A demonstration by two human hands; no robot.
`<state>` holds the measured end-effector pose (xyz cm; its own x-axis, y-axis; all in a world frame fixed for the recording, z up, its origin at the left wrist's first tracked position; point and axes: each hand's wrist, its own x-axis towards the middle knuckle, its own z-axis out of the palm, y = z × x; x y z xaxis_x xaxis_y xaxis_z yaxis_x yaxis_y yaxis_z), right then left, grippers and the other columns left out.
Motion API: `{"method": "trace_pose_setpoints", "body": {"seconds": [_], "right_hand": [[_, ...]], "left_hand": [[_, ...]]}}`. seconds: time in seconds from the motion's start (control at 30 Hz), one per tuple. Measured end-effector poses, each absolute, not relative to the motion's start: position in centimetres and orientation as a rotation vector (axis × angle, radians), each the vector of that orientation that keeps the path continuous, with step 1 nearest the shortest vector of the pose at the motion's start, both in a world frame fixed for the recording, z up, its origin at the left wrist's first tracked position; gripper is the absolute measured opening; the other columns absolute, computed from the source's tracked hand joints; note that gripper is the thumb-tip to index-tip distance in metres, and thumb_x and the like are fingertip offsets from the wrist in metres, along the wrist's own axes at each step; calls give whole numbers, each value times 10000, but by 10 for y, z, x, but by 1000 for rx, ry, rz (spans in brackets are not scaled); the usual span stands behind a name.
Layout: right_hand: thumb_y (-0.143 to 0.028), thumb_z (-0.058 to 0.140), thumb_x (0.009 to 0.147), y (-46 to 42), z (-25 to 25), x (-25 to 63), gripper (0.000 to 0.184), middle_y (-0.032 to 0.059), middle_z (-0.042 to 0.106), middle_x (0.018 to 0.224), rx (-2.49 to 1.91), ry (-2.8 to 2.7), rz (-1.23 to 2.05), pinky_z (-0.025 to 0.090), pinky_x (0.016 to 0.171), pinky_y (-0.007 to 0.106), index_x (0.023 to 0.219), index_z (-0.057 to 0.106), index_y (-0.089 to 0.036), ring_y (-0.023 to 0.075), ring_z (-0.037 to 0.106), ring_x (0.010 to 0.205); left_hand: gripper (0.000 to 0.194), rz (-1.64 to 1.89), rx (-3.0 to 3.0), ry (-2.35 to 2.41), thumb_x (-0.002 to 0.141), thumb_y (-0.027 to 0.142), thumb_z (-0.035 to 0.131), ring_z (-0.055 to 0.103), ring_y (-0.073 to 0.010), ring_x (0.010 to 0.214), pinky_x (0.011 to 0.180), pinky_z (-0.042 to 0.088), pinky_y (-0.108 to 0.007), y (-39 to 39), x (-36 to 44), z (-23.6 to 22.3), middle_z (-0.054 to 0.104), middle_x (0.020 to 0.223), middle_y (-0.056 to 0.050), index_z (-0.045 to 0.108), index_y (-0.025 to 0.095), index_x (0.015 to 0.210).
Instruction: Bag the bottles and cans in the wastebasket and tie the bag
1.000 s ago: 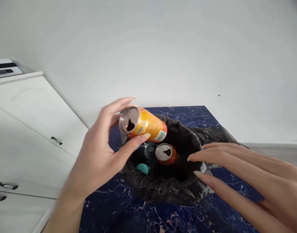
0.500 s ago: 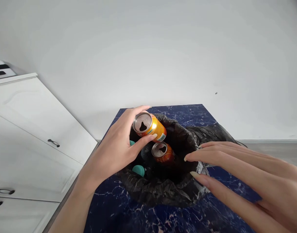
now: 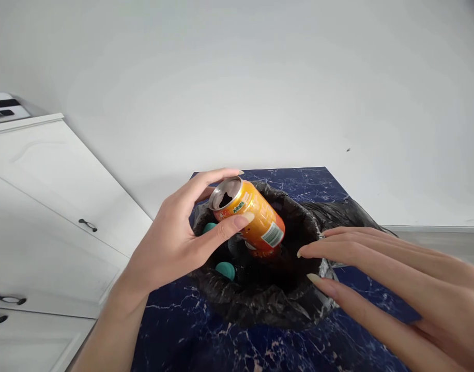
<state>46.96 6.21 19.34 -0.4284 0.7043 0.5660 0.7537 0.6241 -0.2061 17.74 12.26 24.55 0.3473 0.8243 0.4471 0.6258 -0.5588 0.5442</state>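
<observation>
My left hand (image 3: 182, 232) grips an opened orange soda can (image 3: 256, 214), thumb in front and fingers behind. The can tilts over the mouth of a bin lined with a black plastic bag (image 3: 268, 310), its opened top toward the upper left. Behind its lower end, a second orange can (image 3: 265, 254) lies mostly hidden inside the bin. Two teal caps (image 3: 226, 270) show at the bin's left side; whatever they sit on is dark and hard to make out. My right hand (image 3: 392, 284) is by the right rim, fingers apart and holding nothing.
The bin stands on a dark blue marble-patterned surface (image 3: 299, 181) against a pale wall (image 3: 260, 93). Loose black bag plastic (image 3: 349, 214) spreads to the right of the rim. On the left is a white cabinet (image 3: 58, 206) with black handles and a white object (image 3: 6, 108) on top.
The held can has tipped, turning more of its side and base toward the lower right, and now covers most of the second can. My right hand has barely moved.
</observation>
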Motion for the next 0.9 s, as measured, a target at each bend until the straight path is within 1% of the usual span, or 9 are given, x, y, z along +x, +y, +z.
{"method": "trace_pose_setpoints", "body": {"seconds": [0.13,0.3,0.4,0.5,0.6,0.67,0.7,0.8,0.9], "right_hand": [[-482,533,1067,63,194,469,312,-70,781,1276,-1142,-2241,-112,696,991,358,1371,572,-422,235,805,1105],[-496,562,1046,61,190,471,335,-56,775,1305,-1158,-2220,-81,714,923,362,1363,629,-413,248,810,1082],[-471,558,1042,61,191,473,334,-51,783,1290,-1147,-2230,-77,714,923,368,1352,666,-412,265,812,1079],[-462,568,1050,65,196,475,309,-27,792,1270,-1169,-2210,-48,709,888,361,1319,704,-393,270,821,1009],[-512,588,1058,78,200,476,306,-10,812,1207,-1212,-2111,35,675,687,295,1287,729,-366,209,803,788],[-539,583,1062,92,200,478,312,-10,827,1134,-1255,-2034,70,563,502,250,1247,749,-349,153,736,621],[-545,577,1065,99,198,478,312,-13,832,1100,-1289,-2000,70,518,469,243,1217,758,-341,141,716,595],[-545,540,1079,122,187,482,340,5,837,1082,-1417,-1934,66,572,620,278,1155,766,-303,189,787,791],[-557,431,1114,142,169,490,462,64,832,1145,-1503,-2016,156,613,762,357,1212,760,-247,257,809,973]], "left_hand": [[463,886,2377,1262,1053,566,636,664,-271,1362,1121,591,-394,128,178,245,688,1504,-24,650,356,1465],[454,724,2409,1269,1052,610,617,662,-268,1370,1132,572,-414,134,180,238,692,1504,-2,670,380,1441],[481,858,2399,1387,1051,631,605,633,-286,1407,1190,526,-439,135,180,237,674,1527,-19,664,352,1438],[477,1081,2263,1539,1090,638,509,629,-285,1407,1223,487,-445,137,174,233,699,1489,-38,682,312,1393],[539,1222,2045,1646,1101,674,431,611,-286,1428,1261,438,-467,145,154,217,698,1489,-64,700,273,1339],[617,1191,1863,1686,1089,721,388,611,-299,1429,1270,426,-494,154,135,197,688,1503,-89,697,248,1336],[662,1117,1764,1703,1078,748,368,612,-314,1427,1264,432,-515,157,125,186,691,1499,-100,693,239,1352],[788,912,1435,1714,1011,848,350,645,-387,1385,1232,463,-582,161,100,155,746,1415,-130,726,222,1309],[855,727,1306,1597,965,921,309,674,-404,1357,1256,443,-580,151,89,135,812,1278,-106,762,264,1271]]}}
